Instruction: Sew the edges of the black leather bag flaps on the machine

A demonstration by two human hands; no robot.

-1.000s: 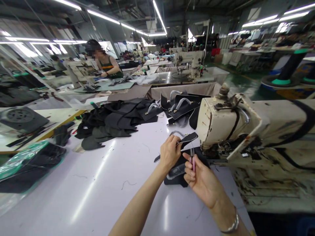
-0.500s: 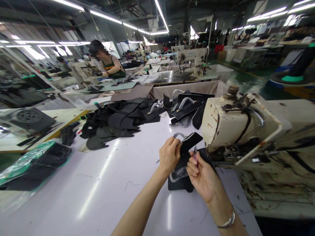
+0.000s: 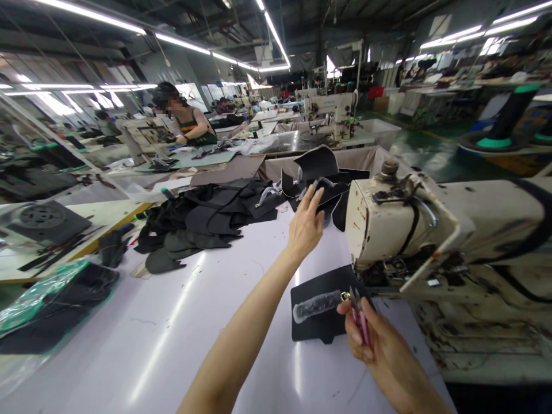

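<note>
My left hand reaches out with its fingers extended, holding nothing, at the near side of a heap of black panels with wrapped handles. In my right hand is a pair of small thread snips with pink handles, blades pointing up and away. Just left of that hand, a black panel lies flat on the white table. On it is a handle in clear plastic wrap with a gold metal fitting, close to the snips' blades.
A worn cream sewing machine stands at the right, near the panel's far right corner. Dark cut pieces are heaped at the back left of the white table. A plastic bag of dark material lies at the left. A co-worker sits beyond.
My left hand has moved forward and let go of the black panel, which now appears on the heap. My right hand has lowered slightly with the snips. The flat panel is more exposed.
</note>
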